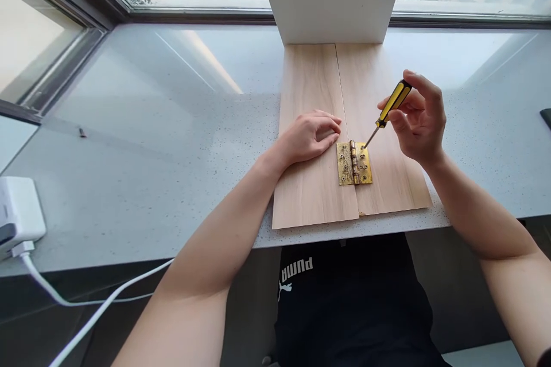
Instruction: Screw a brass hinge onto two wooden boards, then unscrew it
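Right hand [420,125] grips one screwdriver [394,102].

Dark object [546,117], perhaps a phone, cut off at right

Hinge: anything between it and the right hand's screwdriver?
Nothing visible. The screwdriver in the right hand has its tip at or just over the top of the hinge, on the right side. The left hand rests on the left board beside the hinge, out of the shaft's line.

Bright daylight, glare; edges seemingly stretched.
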Action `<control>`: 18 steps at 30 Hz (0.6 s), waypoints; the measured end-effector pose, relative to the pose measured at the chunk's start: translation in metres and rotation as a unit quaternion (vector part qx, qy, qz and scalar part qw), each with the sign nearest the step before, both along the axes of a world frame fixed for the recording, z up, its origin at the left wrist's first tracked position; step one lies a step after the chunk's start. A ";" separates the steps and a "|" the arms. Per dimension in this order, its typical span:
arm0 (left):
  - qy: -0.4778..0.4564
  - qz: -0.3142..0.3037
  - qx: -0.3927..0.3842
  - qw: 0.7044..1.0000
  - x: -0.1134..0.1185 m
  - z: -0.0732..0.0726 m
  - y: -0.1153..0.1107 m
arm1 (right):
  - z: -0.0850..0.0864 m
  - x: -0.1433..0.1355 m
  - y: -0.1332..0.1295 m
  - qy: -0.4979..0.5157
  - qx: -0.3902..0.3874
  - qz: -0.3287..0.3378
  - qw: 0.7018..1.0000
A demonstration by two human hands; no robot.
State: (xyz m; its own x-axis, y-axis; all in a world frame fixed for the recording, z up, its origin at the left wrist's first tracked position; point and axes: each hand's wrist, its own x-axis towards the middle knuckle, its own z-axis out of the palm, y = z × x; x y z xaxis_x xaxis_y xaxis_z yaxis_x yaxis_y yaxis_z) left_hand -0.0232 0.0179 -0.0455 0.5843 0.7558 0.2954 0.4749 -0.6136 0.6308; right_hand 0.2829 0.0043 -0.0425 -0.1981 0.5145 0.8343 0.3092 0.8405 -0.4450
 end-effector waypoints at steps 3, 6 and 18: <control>-0.001 0.004 -0.003 1.000 0.000 0.001 -0.002 | -0.002 -0.004 -0.005 -0.011 -0.019 -0.004 1.000; 0.004 0.006 -0.011 1.000 0.000 0.001 -0.003 | -0.001 -0.013 -0.014 0.012 -0.009 -0.005 1.000; 0.006 0.006 -0.022 1.000 0.002 0.004 -0.004 | -0.005 -0.037 -0.037 0.001 -0.015 0.072 0.997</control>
State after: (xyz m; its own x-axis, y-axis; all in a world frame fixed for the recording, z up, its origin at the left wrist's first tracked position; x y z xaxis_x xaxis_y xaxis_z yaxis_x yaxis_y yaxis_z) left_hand -0.0209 0.0137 -0.0419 0.5779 0.7752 0.2551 0.4894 -0.5794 0.6518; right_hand 0.2460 -0.0332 -0.0473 -0.2704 0.5054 0.8194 0.1865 0.8625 -0.4704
